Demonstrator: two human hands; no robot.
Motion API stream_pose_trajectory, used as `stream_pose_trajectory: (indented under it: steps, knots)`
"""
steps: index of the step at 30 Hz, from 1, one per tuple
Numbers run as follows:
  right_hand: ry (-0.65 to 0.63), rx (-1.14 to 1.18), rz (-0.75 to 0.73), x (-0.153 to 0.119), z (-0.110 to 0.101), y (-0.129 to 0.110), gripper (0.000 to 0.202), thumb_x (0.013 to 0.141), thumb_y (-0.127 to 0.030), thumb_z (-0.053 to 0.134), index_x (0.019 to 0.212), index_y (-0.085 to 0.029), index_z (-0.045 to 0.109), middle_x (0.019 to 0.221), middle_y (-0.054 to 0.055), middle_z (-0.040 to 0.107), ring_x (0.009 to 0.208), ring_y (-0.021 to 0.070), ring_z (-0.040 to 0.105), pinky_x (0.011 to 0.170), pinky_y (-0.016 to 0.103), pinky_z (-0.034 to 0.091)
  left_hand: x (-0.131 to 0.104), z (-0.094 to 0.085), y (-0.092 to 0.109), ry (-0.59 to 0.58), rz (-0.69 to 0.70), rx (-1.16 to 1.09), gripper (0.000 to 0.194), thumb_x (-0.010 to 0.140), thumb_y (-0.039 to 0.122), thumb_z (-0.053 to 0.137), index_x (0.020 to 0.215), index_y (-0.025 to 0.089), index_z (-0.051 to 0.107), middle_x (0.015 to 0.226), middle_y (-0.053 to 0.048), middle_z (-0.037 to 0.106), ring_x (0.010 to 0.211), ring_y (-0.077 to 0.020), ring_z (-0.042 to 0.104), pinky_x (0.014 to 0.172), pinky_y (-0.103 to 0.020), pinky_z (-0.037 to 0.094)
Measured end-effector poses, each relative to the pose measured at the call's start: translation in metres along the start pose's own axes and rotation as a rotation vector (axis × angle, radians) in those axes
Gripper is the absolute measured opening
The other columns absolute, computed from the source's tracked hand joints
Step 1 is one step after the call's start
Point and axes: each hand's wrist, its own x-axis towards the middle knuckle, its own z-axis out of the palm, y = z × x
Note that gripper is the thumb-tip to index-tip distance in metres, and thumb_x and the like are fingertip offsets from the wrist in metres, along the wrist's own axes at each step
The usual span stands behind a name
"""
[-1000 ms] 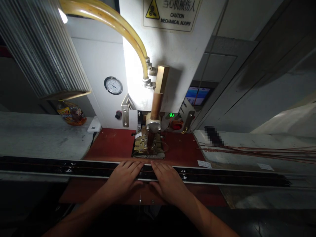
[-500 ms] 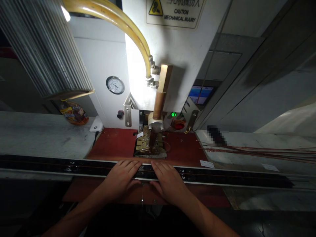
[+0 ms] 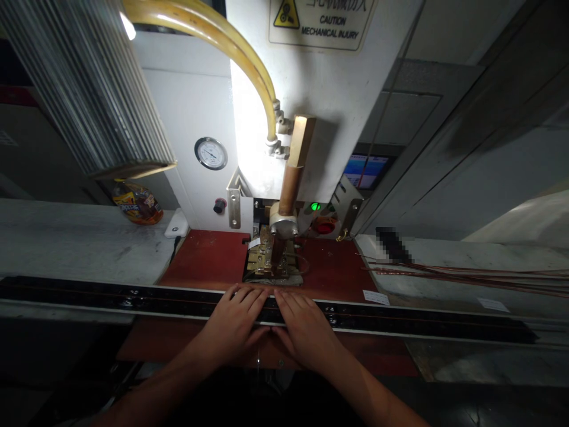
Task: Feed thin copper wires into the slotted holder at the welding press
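A long, narrow black rail (image 3: 400, 322) with pale edges lies crosswise in front of me, a thin copper-coloured line running along its middle. My left hand (image 3: 235, 323) holds it from above, fingertips at the far edge and thumb at the near edge. Close beside it, my right hand (image 3: 304, 329) grips the same rail in the same way. The thumbs nearly meet. Just beyond the fingers stands a brass clamping fixture (image 3: 267, 258), below a copper-coloured rod (image 3: 291, 190) on the machine. What lies under my palms is hidden.
A white machine body (image 3: 329, 83) with a caution label rises ahead, carrying a round gauge (image 3: 211, 153) and yellow hoses (image 3: 249, 59). A ribbed metal lamp housing (image 3: 102, 101) hangs at upper left. A bottle (image 3: 137, 203) stands left; copper rods (image 3: 466, 279) lie right.
My left hand has slid right along the rail, closing the gap to my right hand. The rail and right hand look nearly unmoved; the whole view has shifted slightly.
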Motion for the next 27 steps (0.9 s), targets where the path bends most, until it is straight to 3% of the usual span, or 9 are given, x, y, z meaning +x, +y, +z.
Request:
stream_pose_trajectory:
  steps: [7, 14, 27]
  knots:
    - [-0.013, -0.043, 0.016, 0.0, -0.001, -0.004, 0.062, 0.097, -0.035, 0.058, 0.149, -0.003, 0.048, 0.148, 0.02, 0.056, 0.13, 0.0312, 0.054, 0.113, 0.044, 0.038, 0.006, 0.007, 0.013, -0.053, 0.016, 0.037, 0.058, 0.099, 0.043, 0.055, 0.148, 0.014, 0.047, 0.144, -0.012, 0.06, 0.126, -0.0307, 0.054, 0.11, -0.047, 0.035]
    - [-0.013, -0.077, 0.023, 0.0, 0.001, -0.006, 0.063, 0.097, -0.034, 0.059, 0.15, -0.002, 0.046, 0.148, 0.02, 0.056, 0.13, 0.0313, 0.054, 0.112, 0.043, 0.038, 0.004, 0.015, 0.012, -0.045, 0.0, 0.081, 0.059, 0.101, 0.047, 0.051, 0.149, 0.014, 0.046, 0.145, -0.014, 0.059, 0.126, -0.0302, 0.054, 0.108, -0.046, 0.036]
    - [0.021, -0.065, 0.028, 0.001, 0.005, -0.005, 0.061, 0.097, -0.034, 0.06, 0.147, -0.002, 0.05, 0.145, 0.02, 0.059, 0.126, 0.0303, 0.057, 0.109, 0.041, 0.041, 0.004, 0.017, 0.012, -0.066, 0.002, 0.078, 0.055, 0.101, 0.041, 0.052, 0.149, 0.015, 0.046, 0.143, -0.015, 0.06, 0.125, -0.0309, 0.055, 0.106, -0.047, 0.037]
